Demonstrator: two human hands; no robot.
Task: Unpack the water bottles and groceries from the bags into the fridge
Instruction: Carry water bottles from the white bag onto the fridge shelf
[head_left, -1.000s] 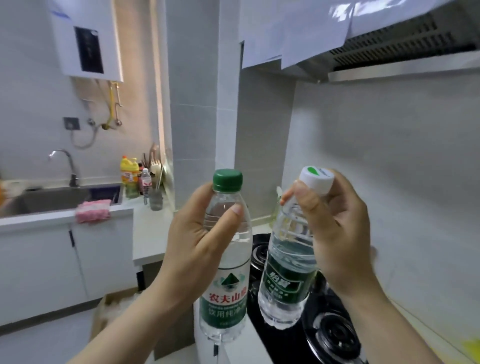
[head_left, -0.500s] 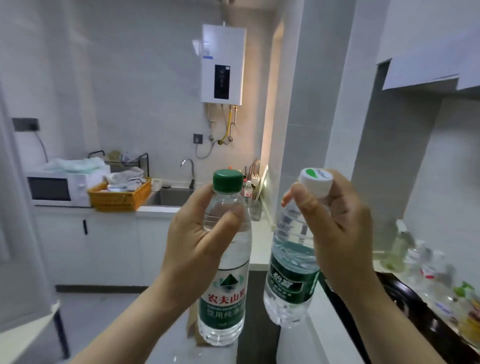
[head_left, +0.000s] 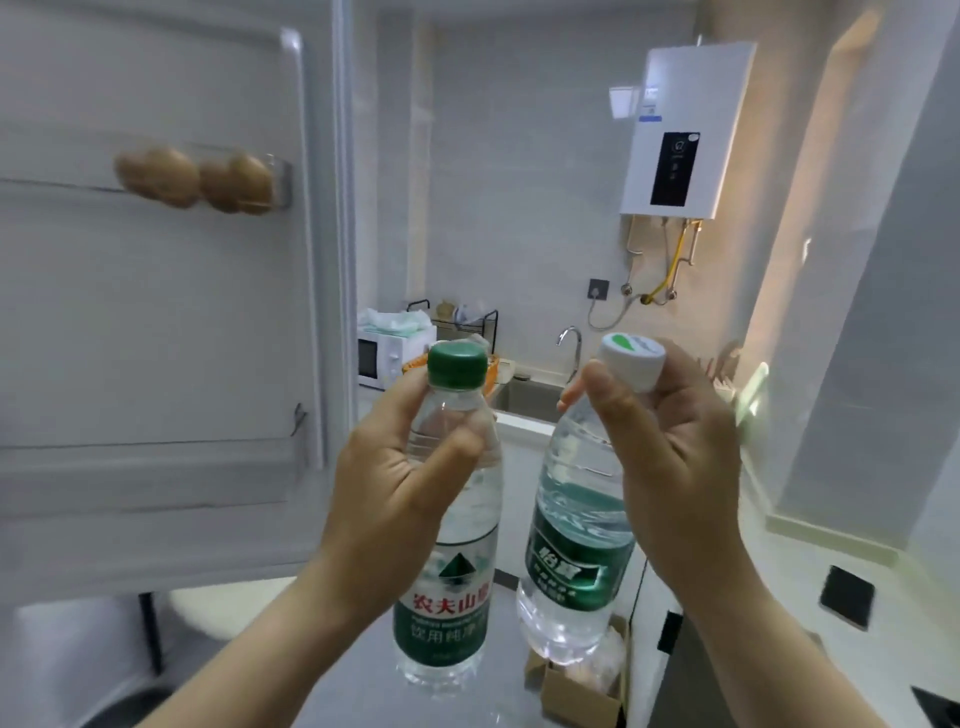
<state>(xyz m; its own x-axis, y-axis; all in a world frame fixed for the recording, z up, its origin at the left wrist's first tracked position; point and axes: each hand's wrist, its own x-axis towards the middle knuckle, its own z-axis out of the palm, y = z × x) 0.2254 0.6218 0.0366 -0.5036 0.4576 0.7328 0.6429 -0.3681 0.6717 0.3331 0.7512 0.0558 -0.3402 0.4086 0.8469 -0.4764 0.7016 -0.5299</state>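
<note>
Left hand (head_left: 395, 493): green-cap bottle (head_left: 447, 587). Right hand (head_left: 670, 467): white-cap bottle (head_left: 571, 561).

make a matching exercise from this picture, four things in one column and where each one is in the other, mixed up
Things
1. green-capped bottle
2. white-capped bottle
3. potatoes
4. water heater

Places
a. mounted on the wall
b. in the right hand
c. on the fridge door shelf
d. in the left hand

Pairs: 1-d, 2-b, 3-c, 4-a
</note>
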